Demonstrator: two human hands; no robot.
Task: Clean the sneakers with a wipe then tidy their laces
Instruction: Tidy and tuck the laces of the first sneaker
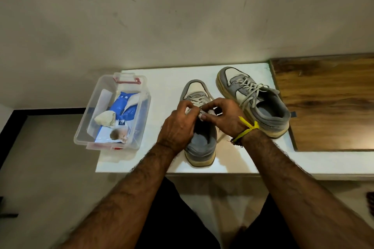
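Grey-and-cream sneakers, we count two on the white surface (162, 87): the near sneaker (199, 143) and the far sneaker (255, 99) right of it. Our left hand (179, 127) and right hand (222, 116) pinch the near sneaker's laces (197, 100), hiding its tongue. Left of it, one clear bin (89, 119) holds a wipes pack (126, 110).

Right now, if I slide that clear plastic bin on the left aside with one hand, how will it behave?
The clear plastic bin is thin-walled and holds only a blue wipes pack and a crumpled cloth, so it is probably light. On the smooth white tabletop it should slide easily. Low and wide, it seems unlikely to tip, though its contents may shift.
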